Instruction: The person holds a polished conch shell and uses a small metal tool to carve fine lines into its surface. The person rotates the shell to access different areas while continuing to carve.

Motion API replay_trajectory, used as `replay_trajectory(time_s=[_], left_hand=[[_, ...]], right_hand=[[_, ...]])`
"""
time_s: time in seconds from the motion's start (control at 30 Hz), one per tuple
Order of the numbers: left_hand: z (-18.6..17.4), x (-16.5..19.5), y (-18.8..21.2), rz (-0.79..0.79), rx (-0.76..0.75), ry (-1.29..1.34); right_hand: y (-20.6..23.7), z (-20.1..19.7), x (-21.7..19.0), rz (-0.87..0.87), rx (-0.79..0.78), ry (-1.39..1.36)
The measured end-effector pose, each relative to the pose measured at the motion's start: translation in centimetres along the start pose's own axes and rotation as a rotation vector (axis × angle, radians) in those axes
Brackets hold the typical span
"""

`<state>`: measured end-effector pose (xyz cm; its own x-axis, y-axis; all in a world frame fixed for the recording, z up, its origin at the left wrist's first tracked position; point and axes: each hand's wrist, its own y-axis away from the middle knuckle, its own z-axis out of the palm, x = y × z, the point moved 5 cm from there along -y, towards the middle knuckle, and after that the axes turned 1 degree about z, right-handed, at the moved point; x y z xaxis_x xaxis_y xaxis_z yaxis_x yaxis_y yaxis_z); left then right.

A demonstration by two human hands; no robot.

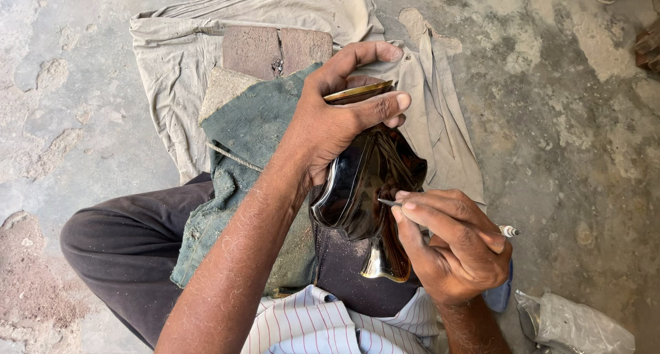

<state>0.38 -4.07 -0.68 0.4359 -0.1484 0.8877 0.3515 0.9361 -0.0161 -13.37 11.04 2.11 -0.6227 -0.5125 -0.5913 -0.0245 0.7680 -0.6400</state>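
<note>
Dark, glossy metal vase (pixel 361 189) lying on its side across the lap, brass-coloured rim (pixel 357 93) pointing away, flared foot (pixel 383 261) toward the body. Likely rigid and fairly heavy for its size; polished skin looks slick, easily scratched, prone to denting if dropped rather than breaking. Best held at the neck just under the rim and at the narrow waist above the foot, where the curves give purchase.

Left hand (pixel 337 120) clamped over the upper body and rim, fingers curled around, thumb on the near side. Right hand (pixel 454 247) pinching a thin pointed tool (pixel 447 216) like a pen, tip touching the dark surface near the middle; exact mark under the tip too small to tell, possibly fine engraving.

Underneath, a worn teal cloth (pixel 247 155) padded over the knee, dusted with grit. Beyond it a beige cloth (pixel 206 38) spread on the floor with a wooden block (pixel 275 50) on top. Rough, patchy concrete floor (pixel 570 120) all round; crumpled plastic bag (pixel 577 323) at lower right.
</note>
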Motion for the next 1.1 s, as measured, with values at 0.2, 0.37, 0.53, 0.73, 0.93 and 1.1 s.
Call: replay_trajectory(time_s=[0.2, 0.37, 0.53, 0.73, 0.93, 1.1], left_hand=[[0.1, 0.0, -0.1, 0.016, -0.032, 0.002], [0.0, -0.2, -0.2, -0.002, -0.035, 0.014], [0.0, 0.0, -0.2, 0.036, -0.054, -0.025], [-0.2, -0.1, -0.2, 0.047, -0.044, -0.045], [-0.2, -0.4, -0.3, 0.069, -0.052, -0.061], [-0.2, -1.0, -0.5, 0.112, -0.066, -0.036]], right_hand=[[0.9, 0.1, -0.6, -0.09, 0.027, -0.081], [2.0, 0.2, -1.1, -0.045, 0.022, 0.023], [2.1, 0.3, -1.4, -0.015, 0.018, 0.084], [1.7, 0.6, -1.5, -0.043, 0.029, 0.078], [1.8, 0.5, -1.5, -0.047, 0.002, 0.062], [2.1, 0.3, -1.2, -0.106, -0.057, 0.026]])
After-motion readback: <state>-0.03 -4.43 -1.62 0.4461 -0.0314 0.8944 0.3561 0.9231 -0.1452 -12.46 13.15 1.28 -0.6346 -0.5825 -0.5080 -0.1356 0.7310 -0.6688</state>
